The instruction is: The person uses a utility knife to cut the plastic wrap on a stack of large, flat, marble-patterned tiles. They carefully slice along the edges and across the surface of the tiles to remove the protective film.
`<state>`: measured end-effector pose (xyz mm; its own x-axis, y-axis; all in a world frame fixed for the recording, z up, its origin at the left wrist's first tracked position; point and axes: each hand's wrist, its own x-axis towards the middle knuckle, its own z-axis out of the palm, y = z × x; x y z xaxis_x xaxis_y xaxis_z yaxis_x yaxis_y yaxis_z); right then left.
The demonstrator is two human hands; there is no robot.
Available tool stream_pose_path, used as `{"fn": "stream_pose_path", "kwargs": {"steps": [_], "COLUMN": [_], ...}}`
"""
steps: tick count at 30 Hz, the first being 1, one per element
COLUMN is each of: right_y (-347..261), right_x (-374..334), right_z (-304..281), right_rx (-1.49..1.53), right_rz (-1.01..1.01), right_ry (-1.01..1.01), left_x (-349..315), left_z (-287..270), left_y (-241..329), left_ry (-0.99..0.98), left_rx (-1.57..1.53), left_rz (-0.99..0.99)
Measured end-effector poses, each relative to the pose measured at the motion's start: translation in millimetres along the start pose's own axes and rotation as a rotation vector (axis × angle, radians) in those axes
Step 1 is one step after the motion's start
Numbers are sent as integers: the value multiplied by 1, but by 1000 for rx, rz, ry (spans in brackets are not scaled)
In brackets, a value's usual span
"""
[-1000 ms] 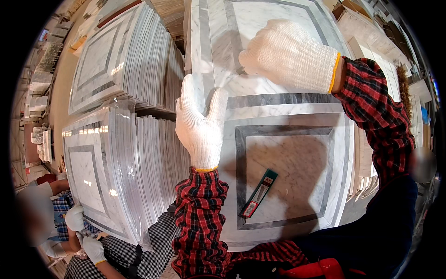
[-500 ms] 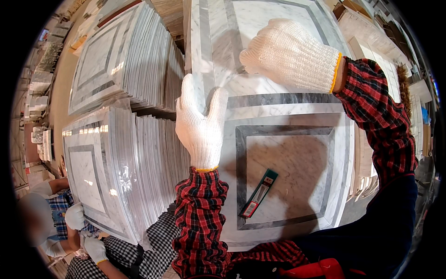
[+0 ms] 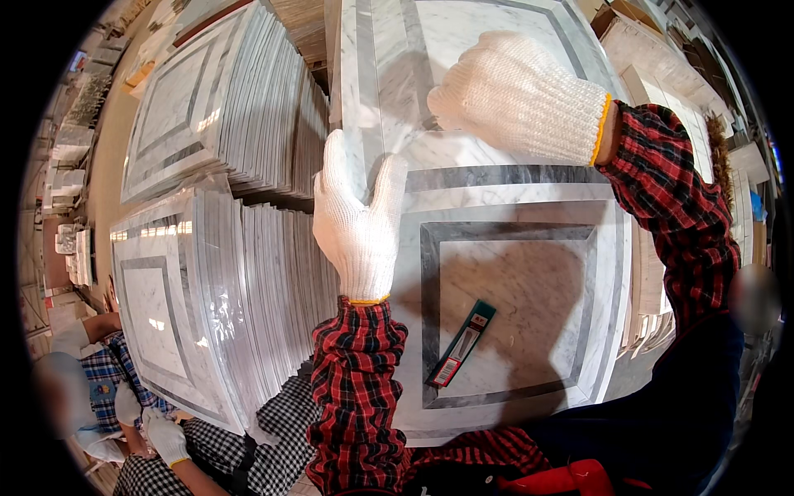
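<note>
My left hand (image 3: 357, 231), in a white knit glove, lies at the left edge of the far marble tile (image 3: 496, 16). Its thumb and fingers are stretched apart, with the thumb on the tile side. My right hand (image 3: 517, 99), gloved the same way, is curled closed and rests low over that tile. Whatever its fingers may pinch is hidden under the glove. Nearer to me is another white marble tile with a grey inlaid frame (image 3: 529, 372). On it lies a slim green case with a clear window and red end (image 3: 461, 343), slanted.
Two stacks of framed marble tiles (image 3: 277, 273) stand on edge to the left, the nearer one partly wrapped in clear plastic (image 3: 219, 273). A co-worker's gloved hand (image 3: 165, 436) is at the lower left. More pale slabs (image 3: 653, 273) line the right side.
Both my hands stay almost still. At the lower left, one of the co-worker's gloved hands has moved down, away from the wrapped stack.
</note>
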<state>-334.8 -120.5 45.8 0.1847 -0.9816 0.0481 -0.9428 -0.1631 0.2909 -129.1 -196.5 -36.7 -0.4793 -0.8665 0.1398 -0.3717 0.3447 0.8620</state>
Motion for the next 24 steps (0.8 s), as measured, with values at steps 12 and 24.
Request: {"fn": "stream_pose_path", "kwargs": {"steps": [12,24], "right_y": [4,6], "right_x": [-3,-3], "right_z": [5,6], "right_rx": [-37,-33], "right_rz": [-83,-79], "right_ry": [197,192], "left_x": [0,1], "left_z": [4,-1], "left_y": [-11,-1], "left_ry": [91,10], "left_rx": [92,67], "left_rz": [129,22]}}
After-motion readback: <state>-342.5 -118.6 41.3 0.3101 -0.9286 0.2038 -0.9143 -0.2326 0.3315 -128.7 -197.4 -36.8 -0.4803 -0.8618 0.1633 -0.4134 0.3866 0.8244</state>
